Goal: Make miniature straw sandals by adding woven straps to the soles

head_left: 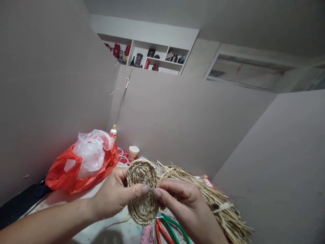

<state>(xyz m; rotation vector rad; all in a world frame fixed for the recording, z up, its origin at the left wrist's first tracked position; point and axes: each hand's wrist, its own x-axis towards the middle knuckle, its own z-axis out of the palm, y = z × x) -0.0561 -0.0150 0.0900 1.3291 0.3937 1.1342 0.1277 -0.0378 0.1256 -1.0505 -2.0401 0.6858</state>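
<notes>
An oval coiled piece of braided straw is held up in front of me over the table. My left hand grips it from the left, thumb lying across its front face and the other fingers hidden behind. On its right edge, my right hand has thumb and forefinger pinched close together near my left thumb. Whatever lies between those fingertips is too small to make out. Below the straw piece, scissors or pliers with red and green handles lie on the table, partly covered by my right hand.
Long dry straw is heaped at the right. A red plastic bag with white plastic inside stands at the left. Behind are a paper cup and a white-capped bottle. Grey partitions enclose the table. Something pink lies at the front.
</notes>
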